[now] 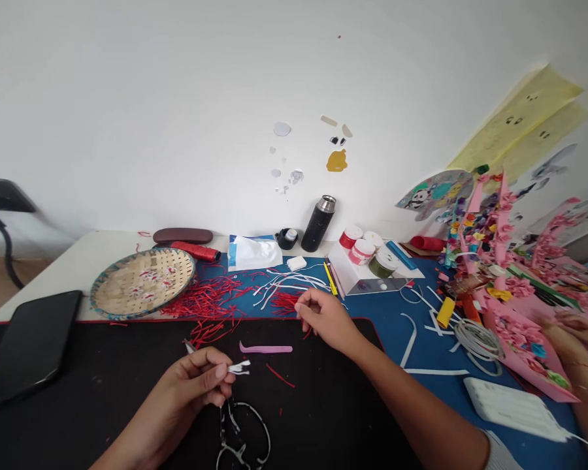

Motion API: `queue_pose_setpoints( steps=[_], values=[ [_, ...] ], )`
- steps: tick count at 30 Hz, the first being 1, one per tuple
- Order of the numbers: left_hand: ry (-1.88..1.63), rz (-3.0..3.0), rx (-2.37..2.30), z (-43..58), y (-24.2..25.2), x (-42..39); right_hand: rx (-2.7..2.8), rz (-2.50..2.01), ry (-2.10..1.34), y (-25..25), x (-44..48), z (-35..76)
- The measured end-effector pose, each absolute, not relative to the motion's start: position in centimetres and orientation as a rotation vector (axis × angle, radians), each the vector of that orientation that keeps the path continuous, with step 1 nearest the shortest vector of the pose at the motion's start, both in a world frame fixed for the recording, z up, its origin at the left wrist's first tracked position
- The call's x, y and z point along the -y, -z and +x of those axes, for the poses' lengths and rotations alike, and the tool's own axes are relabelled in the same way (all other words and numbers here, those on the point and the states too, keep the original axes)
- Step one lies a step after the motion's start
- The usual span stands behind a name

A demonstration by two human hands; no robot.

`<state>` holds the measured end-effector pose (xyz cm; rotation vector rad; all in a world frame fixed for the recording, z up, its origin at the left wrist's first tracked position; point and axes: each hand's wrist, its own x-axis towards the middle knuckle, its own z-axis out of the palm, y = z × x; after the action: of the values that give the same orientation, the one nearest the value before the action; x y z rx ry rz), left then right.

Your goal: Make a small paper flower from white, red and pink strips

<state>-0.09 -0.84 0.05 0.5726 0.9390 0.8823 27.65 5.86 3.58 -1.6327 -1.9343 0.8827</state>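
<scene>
My left hand (196,382) is closed in a pinch on a small bundle of white paper strips (239,369), low over the black mat (102,391). A thin metal tool tip pokes out behind its fingers. Scissors with a black and white handle (242,431) lie just below that hand. My right hand (326,316) reaches toward the loose red paper strips (284,301) and white paper strips (289,282) on the blue mat (396,326), fingers curled and pinched; what they hold is too small to make out. Pink tweezers (266,348) lie between the two hands.
A woven basket (142,282), red thread spool (196,251), dark case, black flask (318,223), paint jars (362,248) and tape rolls line the back. A black phone (29,346) lies left. Pink paper flower crafts (519,294) and another person's hand (581,326) are at right, with a white power strip (514,408).
</scene>
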Motion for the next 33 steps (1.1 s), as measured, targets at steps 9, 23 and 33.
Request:
queue_pose_setpoints(
  steps=[9, 23, 33],
  values=[
    [-0.813, 0.349, -0.807, 0.8, -0.3, 1.4, 1.418, -1.218, -1.674, -2.1, -1.9, 20.1],
    [-0.878, 0.204, -0.781, 0.8, -0.1, 1.5, 1.579, -1.181, -1.628, -1.3, -0.4, 19.6],
    [-0.855, 0.295, -0.781, 0.8, 0.3, 1.6, 1.663, -1.218, -1.603, -1.2, 0.8, 20.2]
  ],
)
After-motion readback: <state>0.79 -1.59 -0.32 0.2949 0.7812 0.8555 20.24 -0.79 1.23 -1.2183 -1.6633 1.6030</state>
